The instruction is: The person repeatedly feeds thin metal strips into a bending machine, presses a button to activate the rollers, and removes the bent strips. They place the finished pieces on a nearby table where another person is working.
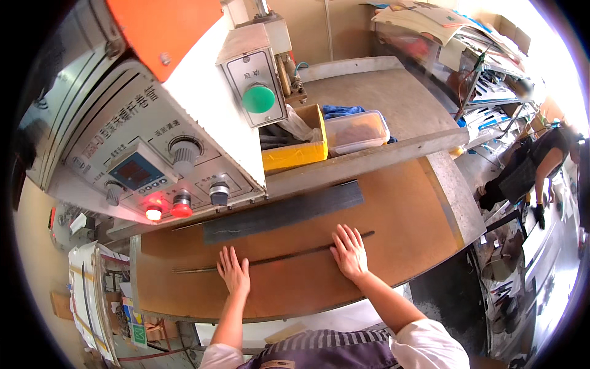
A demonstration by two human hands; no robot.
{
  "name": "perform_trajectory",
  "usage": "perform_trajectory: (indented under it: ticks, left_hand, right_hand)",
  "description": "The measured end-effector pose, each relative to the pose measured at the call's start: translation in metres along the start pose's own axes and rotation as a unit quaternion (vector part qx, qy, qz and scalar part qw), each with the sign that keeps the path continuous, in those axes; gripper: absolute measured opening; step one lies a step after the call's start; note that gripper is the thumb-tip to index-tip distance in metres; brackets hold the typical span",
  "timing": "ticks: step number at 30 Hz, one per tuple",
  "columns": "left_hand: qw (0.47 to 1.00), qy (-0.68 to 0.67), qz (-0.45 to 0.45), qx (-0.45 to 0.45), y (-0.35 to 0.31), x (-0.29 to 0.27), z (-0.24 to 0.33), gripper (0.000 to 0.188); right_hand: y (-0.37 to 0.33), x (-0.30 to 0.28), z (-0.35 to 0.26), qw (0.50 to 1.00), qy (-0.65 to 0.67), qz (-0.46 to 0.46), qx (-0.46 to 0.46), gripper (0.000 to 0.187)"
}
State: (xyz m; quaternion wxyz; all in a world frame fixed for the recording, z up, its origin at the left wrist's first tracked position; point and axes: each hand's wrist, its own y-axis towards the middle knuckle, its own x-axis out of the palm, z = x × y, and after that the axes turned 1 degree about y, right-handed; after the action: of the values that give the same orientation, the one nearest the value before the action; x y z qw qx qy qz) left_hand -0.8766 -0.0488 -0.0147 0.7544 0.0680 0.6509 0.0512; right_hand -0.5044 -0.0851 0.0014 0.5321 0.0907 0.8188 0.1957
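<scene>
A long thin dark strip (289, 254) lies across the brown work surface (393, 270) in front of me. Flat over its left part rests my left hand (234, 273), fingers stretched out and slightly spread. Nearer the strip's right end, my right hand (349, 252) also lies with extended fingers, its fingertips just beyond the strip. Neither hand is wrapped round anything. Beyond both hands is a wider dark grey flat strip (283, 213), parallel to the thin one and apart from my fingers.
A machine control panel (129, 154) with knobs and a lit red lamp overhangs the left; a green button (258, 98) sits above. A metal bar (393, 147) borders the far side. Behind it stand a yellow box (295, 155) and a clear plastic container (357, 132). Another person (541, 163) bends at far right.
</scene>
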Motion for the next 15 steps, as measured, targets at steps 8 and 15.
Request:
perform_trajectory:
  ticks: [8,15]
  left_hand:
    - [0.994,-0.022,-0.03,0.104,-0.082,-0.027,0.035,0.059]
    - [0.993,-0.029,0.043,0.111,-0.089,-0.03,0.025,0.056]
  right_hand:
    - [0.024,-0.051,-0.031,0.974,0.024,-0.203,0.096,0.052]
    - [0.204,-0.216,-0.155,0.951,-0.042,0.257,-0.168,0.063]
